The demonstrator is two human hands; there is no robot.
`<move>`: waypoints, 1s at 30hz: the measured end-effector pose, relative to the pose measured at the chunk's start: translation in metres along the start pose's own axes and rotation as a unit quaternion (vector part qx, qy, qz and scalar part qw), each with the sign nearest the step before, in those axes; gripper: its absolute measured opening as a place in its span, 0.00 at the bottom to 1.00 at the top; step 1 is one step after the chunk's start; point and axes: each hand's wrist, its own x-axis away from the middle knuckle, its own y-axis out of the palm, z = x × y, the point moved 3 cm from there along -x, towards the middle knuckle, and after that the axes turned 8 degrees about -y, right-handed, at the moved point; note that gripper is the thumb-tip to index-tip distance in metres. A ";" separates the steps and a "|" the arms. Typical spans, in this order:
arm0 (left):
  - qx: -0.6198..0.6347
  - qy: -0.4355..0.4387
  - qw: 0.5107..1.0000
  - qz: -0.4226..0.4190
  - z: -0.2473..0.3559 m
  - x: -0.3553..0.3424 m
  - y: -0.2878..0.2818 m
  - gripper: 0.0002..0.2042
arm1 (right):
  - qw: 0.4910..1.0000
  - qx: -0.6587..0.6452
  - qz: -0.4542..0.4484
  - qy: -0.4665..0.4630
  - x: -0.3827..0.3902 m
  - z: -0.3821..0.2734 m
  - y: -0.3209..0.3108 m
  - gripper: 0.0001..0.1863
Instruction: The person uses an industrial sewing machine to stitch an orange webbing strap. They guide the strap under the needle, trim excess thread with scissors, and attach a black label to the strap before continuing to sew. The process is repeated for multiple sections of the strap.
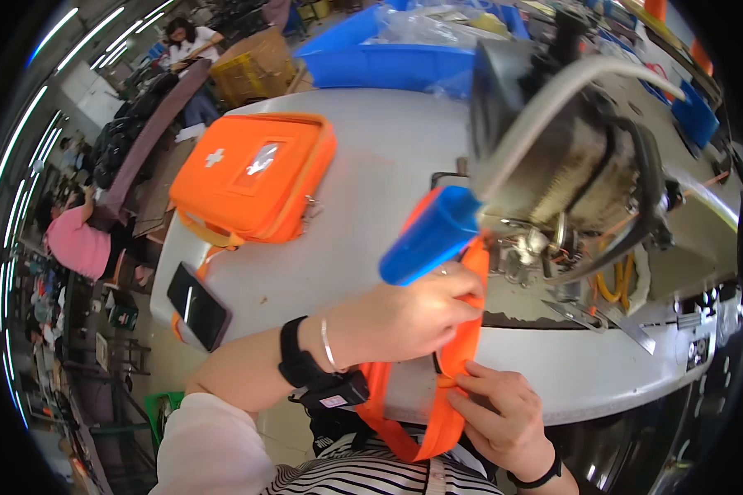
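Observation:
A long strip of orange fabric (423, 446) loops from the sewing machine's needle area down over the table's front edge toward my lap. My left hand (421, 309) is closed on the strip just in front of the machine, its fingertips partly hidden. Nearer to me, my right hand (501, 408) pinches the strip's edge between thumb and fingers. The industrial sewing machine (545, 148) stands to the right of my left hand. A blue plastic tube (432, 237) on a pale hose hangs above that hand and covers part of the fabric.
An orange case with a white cross (252, 177) lies at the table's left. A dark phone (199, 305) sits near the left edge. Tweezers (575, 314) and a metal blade-like tool (629, 328) rest by the machine. Behind is a blue bin (388, 66) holding plastic bags. People sit farther left.

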 end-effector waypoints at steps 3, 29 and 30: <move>-0.015 0.002 1.000 0.005 0.000 0.000 0.008 0.12 | 1.000 -0.014 0.009 0.018 0.002 0.000 -0.001 0.16; 0.014 -0.003 1.000 -0.007 -0.003 -0.005 -0.003 0.17 | 0.998 0.017 -0.060 -0.001 -0.009 -0.006 -0.004 0.15; 0.015 -0.005 1.000 -0.008 -0.003 -0.005 -0.003 0.17 | 0.998 0.019 -0.065 0.003 -0.010 -0.006 -0.004 0.15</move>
